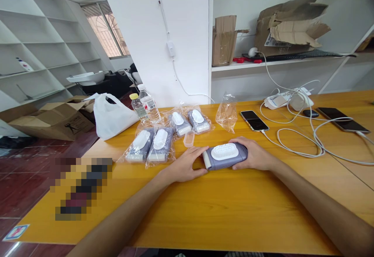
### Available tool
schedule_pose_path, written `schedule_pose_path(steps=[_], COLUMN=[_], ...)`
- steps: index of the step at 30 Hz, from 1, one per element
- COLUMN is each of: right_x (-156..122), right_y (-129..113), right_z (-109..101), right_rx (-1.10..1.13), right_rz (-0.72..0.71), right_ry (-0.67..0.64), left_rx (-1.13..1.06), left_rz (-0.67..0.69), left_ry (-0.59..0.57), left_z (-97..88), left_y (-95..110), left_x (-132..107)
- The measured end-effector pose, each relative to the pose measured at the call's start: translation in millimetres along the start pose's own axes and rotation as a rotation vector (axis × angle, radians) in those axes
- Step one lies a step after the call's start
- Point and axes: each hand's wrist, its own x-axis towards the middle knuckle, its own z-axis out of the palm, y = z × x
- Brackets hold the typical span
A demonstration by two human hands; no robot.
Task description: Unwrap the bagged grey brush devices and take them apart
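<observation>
A purple-grey handheld brush [224,153] lies on its side lengthwise above the table, its oval pad of white bristles facing up and a pale roller-like strip at its left end. My right hand [253,153] is wrapped round its right end. At the other end, the thumb and fingers of my left hand [185,165] close about the pale strip. Just behind my left hand is a small clear plastic cap [189,139]. Similar brushes in clear bags, among them one bagged brush [160,144], lie to the left and behind.
Two bottles [149,103] and a white plastic bag [112,114] stand at the back left. A crumpled clear bag [227,112] lies behind the brush. On the right are a phone [254,121], another dark device [343,119] and looping white cables [300,153]. A pixelated patch [84,188] covers something at left.
</observation>
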Motion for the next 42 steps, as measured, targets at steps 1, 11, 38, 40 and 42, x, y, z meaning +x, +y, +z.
schedule_pose_path(steps=[1,11,38,40,42], right_x=[0.0,0.1,-0.8,-0.8,-0.8], right_y=[0.1,-0.3,1.3,1.1,0.7], right_z=[0.1,0.0,2.2,2.0,1.8], right_rx=[-0.003,-0.018,-0.011,-0.008,-0.008], right_rz=[0.004,0.018,0.003,0.003,0.002], right_ry=[0.000,-0.003,0.010,0.011,0.010], left_rx=[-0.004,0.009,-0.128,-0.138,-0.142], left_rz=[-0.005,-0.072,-0.048,-0.050,-0.057], left_ry=[-0.002,0.010,0.077,0.074,0.076], left_z=[-0.7,1.0,0.4,1.6,2.4], left_y=[1.0,-1.9,-0.9,-2.6,-3.8], left_x=[-0.3,2.3,7.0,7.5,7.7])
